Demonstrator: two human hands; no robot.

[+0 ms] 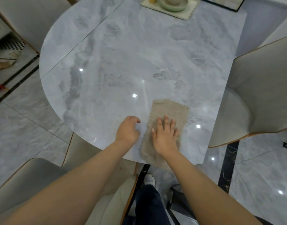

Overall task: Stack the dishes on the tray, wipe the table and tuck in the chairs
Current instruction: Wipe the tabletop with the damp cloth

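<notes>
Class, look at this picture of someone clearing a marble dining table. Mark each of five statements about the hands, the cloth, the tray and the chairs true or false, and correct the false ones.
1. The right hand presses flat on the beige cloth. True.
2. The left hand also holds the cloth. False: it rests on the bare table beside the cloth, fingers loosely curled.
3. The tray with stacked dishes sits at the far end of the table. True.
4. The cloth lies in the middle of the table. False: it is at the near edge, partly hanging over.
5. The chair on the right is tucked fully under the table. False: its seat is still exposed.
</notes>
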